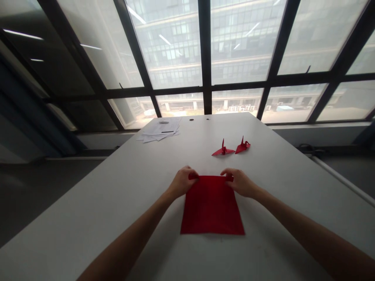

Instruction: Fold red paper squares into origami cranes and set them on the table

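A square sheet of red paper lies in front of me, its near edge flat and close to the table. My left hand pinches its far left corner between thumb and fingers. At the far right corner my right hand grips the paper the same way. Both far corners are partly hidden by the fingers. Beyond the right hand stand two folded red paper cranes, a left one and a right one, nearly touching each other.
The white table stretches away toward tall dark-framed windows. Several loose white papers lie at its far left, with a dark pen on them. A small round hole shows near the far edge.
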Tool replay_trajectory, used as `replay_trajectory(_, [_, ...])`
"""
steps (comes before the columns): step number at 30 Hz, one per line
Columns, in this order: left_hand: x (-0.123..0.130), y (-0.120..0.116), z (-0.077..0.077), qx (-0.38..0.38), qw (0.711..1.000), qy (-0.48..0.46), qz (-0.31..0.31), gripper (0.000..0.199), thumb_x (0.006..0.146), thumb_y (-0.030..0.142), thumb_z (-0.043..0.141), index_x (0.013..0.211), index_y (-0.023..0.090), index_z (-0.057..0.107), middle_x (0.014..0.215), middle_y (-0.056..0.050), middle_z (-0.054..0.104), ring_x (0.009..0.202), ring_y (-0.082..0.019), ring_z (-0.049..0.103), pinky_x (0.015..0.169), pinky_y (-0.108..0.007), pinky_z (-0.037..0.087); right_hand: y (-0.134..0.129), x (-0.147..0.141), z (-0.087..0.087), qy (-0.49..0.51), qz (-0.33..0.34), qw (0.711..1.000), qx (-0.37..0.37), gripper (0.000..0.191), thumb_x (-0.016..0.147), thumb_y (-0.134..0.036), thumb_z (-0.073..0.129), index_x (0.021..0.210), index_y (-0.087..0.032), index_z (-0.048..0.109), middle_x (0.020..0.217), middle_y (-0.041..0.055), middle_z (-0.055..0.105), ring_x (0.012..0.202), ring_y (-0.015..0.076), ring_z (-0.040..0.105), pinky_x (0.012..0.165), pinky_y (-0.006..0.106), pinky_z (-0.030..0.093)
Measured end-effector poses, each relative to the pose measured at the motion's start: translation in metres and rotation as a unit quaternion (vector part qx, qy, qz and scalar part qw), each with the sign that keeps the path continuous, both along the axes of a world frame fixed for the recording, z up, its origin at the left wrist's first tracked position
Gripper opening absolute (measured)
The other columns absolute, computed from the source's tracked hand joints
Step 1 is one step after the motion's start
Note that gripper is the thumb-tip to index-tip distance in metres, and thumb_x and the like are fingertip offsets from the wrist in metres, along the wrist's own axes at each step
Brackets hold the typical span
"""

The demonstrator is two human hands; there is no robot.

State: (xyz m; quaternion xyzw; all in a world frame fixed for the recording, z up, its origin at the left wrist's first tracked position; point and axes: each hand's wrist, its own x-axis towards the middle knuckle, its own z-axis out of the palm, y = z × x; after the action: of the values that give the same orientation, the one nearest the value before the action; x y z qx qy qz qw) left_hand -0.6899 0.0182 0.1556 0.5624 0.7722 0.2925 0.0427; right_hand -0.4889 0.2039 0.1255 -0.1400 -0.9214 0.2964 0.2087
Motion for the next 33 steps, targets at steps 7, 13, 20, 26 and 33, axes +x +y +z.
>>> replay_trajectory(7, [0.011,-0.009,0.072,0.303,0.937,0.172,-0.027,0.007,0.091,0.025,0.063,0.091,0.022,0.07,0.111,-0.005,0.071,0.109,-0.022,0.064,0.094,-0.041,0.052,-0.003,0.016,0.089,0.275,0.001,0.953,0.124,0.011,0.091,-0.021,0.057,0.095,-0.023,0.066,0.107,0.0086,0.068,0.101,0.0247,0.064,0.087,0.043,0.054])
replay_trajectory(13, [0.021,-0.032,0.032,0.126,0.966,0.17,-0.149,0.015,0.097,0.021,0.053,0.096,0.022,0.068,0.132,-0.005,0.064,0.133,-0.022,0.051,0.111,-0.045,0.041,-0.008,0.035,0.049,0.127,0.116,0.974,0.149,0.021,0.092,-0.017,0.051,0.101,-0.024,0.068,0.13,0.0085,0.064,0.124,0.0268,0.057,0.104,0.048,0.047])
replay_trajectory(20, [0.034,-0.052,-0.002,-0.088,0.97,0.061,-0.216,0.028,0.093,0.049,0.057,0.107,0.027,0.067,0.138,-0.002,0.06,0.135,-0.025,0.048,0.114,-0.042,0.037,-0.015,0.056,0.014,-0.053,0.233,0.968,0.08,0.022,0.085,-0.036,0.068,0.105,-0.027,0.071,0.131,0.0059,0.065,0.124,0.0273,0.058,0.109,0.045,0.043])
replay_trajectory(26, [0.02,-0.016,-0.022,-0.112,0.983,0.086,-0.118,0.069,0.094,0.059,0.049,0.153,0.026,0.032,0.159,-0.009,0.033,0.148,-0.027,0.027,0.12,-0.047,0.023,-0.013,0.016,0.003,0.022,0.076,0.993,0.086,0.042,0.091,-0.033,0.059,0.133,-0.027,0.06,0.137,0.0076,0.06,0.129,0.0263,0.054,0.11,0.045,0.043])
replay_trajectory(33, [0.017,-0.008,-0.052,-0.14,0.974,0.133,-0.121,0.077,0.096,0.064,0.036,0.158,0.023,0.016,0.163,-0.009,0.018,0.152,-0.026,0.013,0.122,-0.05,0.007,-0.009,-0.001,-0.028,-0.057,0.089,0.988,0.108,0.055,0.094,-0.039,0.057,0.145,-0.023,0.047,0.151,0.0088,0.046,0.143,0.0281,0.037,0.118,0.053,0.027])
